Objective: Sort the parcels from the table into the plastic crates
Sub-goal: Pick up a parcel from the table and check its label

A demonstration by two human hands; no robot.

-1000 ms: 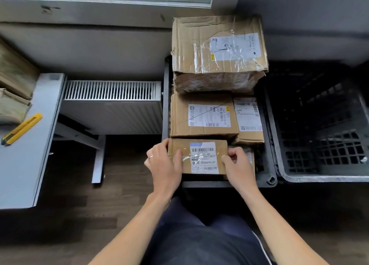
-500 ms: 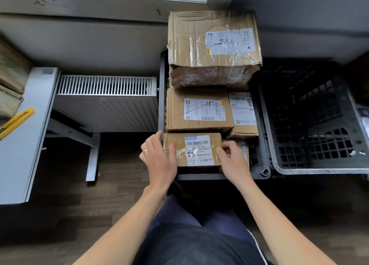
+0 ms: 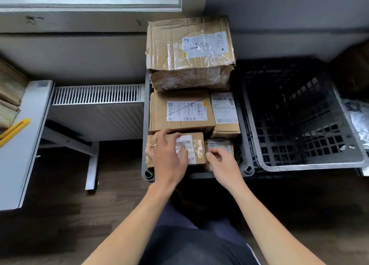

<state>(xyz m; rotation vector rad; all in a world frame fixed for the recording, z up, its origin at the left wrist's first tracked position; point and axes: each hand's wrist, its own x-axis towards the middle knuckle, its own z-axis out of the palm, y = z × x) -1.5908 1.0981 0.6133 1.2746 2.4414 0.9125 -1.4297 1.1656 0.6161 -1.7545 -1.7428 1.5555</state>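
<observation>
left hand [image 3: 167,157] is lying spread, fingers flat, on the parcel [image 3: 196,149] in the near left corner of the crate [image 3: 146,109], tight against its near rim. right hand [image 3: 221,161] is hovering just right, loosely curled, gripping nothing. boxes [image 3: 179,111] are crowding the far side, a big box [image 3: 189,45] towering behind. right crate [image 3: 299,165] is showing bare floor.

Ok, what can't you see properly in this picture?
Head view only.
Small parcel label: partly covered by the left grip, and blurred.
Neighbouring parcel: mostly behind the right grip; whether that grip pinches it is unclear.
Large box label print: too small.
Yellow utility knife: cut by the left edge.
Crate floor: buried under parcels.
</observation>
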